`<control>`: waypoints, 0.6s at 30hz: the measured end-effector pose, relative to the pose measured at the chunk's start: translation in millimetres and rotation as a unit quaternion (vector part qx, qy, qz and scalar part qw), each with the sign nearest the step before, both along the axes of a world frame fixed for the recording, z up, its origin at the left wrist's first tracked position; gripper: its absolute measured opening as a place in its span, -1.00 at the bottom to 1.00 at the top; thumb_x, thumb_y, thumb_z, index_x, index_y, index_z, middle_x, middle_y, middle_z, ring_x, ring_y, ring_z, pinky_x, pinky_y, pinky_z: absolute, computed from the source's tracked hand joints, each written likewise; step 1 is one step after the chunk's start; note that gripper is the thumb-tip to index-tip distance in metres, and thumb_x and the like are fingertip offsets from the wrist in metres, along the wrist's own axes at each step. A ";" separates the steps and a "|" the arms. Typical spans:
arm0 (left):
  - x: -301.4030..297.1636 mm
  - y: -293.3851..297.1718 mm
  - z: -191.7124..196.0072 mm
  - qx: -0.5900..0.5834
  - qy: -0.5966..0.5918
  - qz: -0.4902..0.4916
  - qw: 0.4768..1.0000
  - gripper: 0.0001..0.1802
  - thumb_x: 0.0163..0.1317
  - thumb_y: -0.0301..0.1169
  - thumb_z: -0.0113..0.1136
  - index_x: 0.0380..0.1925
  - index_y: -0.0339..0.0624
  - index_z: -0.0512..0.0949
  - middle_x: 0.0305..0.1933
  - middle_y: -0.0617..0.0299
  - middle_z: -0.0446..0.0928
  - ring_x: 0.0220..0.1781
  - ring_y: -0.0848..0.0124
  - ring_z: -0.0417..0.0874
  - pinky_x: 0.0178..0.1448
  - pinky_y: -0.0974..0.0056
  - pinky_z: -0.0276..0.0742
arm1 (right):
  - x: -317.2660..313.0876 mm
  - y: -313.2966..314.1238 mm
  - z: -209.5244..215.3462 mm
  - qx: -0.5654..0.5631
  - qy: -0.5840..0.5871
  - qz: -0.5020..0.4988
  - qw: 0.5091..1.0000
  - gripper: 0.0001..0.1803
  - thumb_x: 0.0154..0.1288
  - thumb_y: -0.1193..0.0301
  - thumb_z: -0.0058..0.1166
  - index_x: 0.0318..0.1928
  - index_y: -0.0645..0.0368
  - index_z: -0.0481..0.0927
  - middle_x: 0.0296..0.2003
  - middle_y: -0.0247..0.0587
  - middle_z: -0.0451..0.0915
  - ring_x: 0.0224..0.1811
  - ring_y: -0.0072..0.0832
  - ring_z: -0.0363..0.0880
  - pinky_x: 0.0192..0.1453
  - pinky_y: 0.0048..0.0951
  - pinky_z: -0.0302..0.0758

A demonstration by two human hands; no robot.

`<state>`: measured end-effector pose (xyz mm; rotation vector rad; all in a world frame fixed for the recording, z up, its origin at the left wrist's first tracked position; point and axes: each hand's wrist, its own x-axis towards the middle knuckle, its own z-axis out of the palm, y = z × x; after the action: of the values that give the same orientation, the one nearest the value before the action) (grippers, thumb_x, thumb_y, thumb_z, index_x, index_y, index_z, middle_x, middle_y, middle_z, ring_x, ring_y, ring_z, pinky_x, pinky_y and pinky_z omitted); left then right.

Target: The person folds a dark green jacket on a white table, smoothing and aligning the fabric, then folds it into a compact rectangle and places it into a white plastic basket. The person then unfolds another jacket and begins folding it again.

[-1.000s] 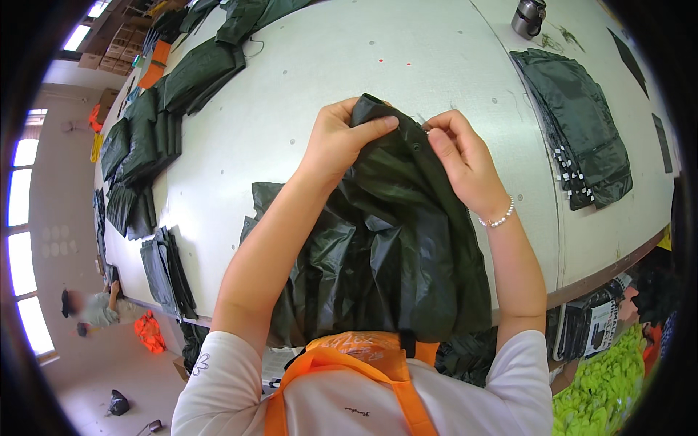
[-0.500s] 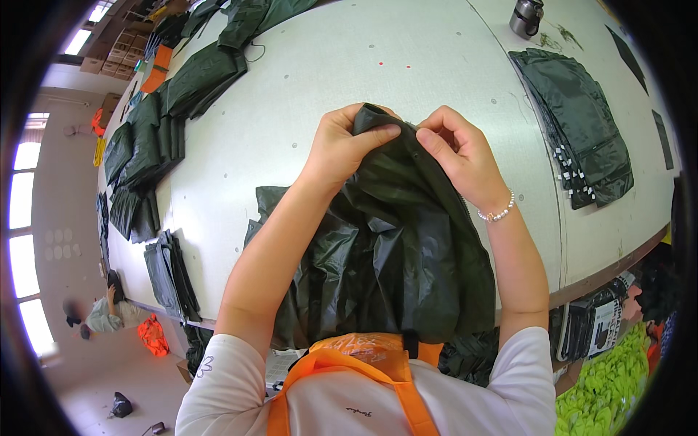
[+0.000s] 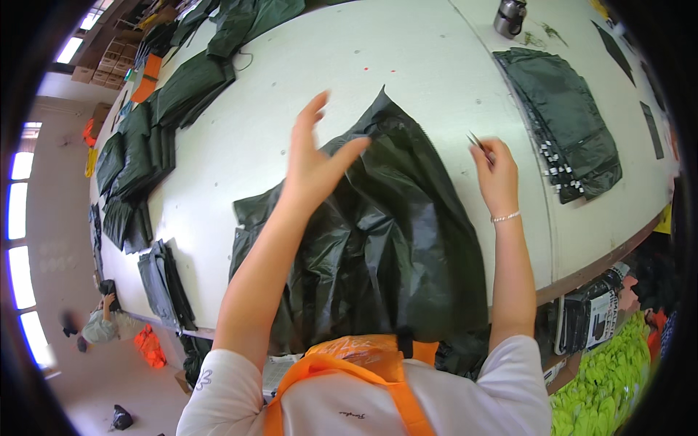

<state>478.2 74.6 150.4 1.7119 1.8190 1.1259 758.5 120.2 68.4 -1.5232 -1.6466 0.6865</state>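
Clock is read about the middle of the view, 12 at the top. Pale surface (image 3: 276, 102) in front of you carries the lot. Your dark green garment piece (image 3: 392, 240) runs from the centre down to 6, its near end by your body, its peak up at 12; likely kept close so your reach stays short. Dark bundles (image 3: 189, 91) line the surface near 10, and a flat green stack (image 3: 563, 102) sits at 2, both probably set aside to leave you elbow room.

Your left hand (image 3: 313, 163), toward 11, has its fingers spread, thumb over the cloth; can't tell if it touches. Not gripping, by the look of it. Your right hand (image 3: 498, 174), between 2 and 3, is off the cloth, fingers pinching a small pointed metal tool (image 3: 473, 138), kind unclear. Tip aims away from you, perhaps to keep it off the material.

Writing: package (image 3: 596, 316) near 4 has bold dark print on white; your orange apron (image 3: 356, 347) at 6, pale lettering; your white shirt (image 3: 356, 392), small dark script. White tags (image 3: 558, 170) on the stack: too small to read.
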 end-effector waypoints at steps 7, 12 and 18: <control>-3.8 -115.9 -108.4 -0.257 -0.239 0.012 0.936 -0.35 0.18 -0.31 0.30 0.22 -0.31 0.30 0.03 0.09 0.50 -0.13 0.50 0.54 -0.01 0.38 0.47 | 150.0 -46.1 -103.3 0.002 -0.292 -0.202 0.935 -0.70 0.15 0.33 0.22 -0.11 0.15 0.58 -0.14 -0.13 0.49 -0.01 -0.16 0.40 0.07 -0.15 0.36; 38.4 -155.8 -115.0 -0.321 -0.183 0.016 0.929 -0.19 0.18 -0.28 0.30 0.34 -0.30 0.13 0.22 0.00 0.35 -0.02 0.35 0.48 0.05 0.30 0.45 | 160.0 -28.9 -65.5 0.161 -0.305 -0.212 0.914 -0.45 0.19 0.34 0.14 0.20 0.16 0.41 0.27 0.01 0.27 0.32 -0.08 0.19 0.33 0.02 0.14; 50.9 -175.7 -108.1 -0.267 -0.172 0.059 0.946 -0.24 0.19 -0.36 0.26 0.35 -0.20 0.13 0.28 0.02 0.29 0.07 0.33 0.43 0.10 0.28 0.43 | 250.5 53.3 -49.0 -0.135 -0.381 -0.215 0.889 -0.32 0.38 0.07 -0.13 0.37 0.17 0.15 0.43 -0.11 0.04 0.48 -0.22 -0.04 0.46 0.06 -0.11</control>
<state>529.1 -101.1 42.3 1.0376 1.8006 0.8059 1009.0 173.5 19.5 -2.4789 -1.6738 0.0468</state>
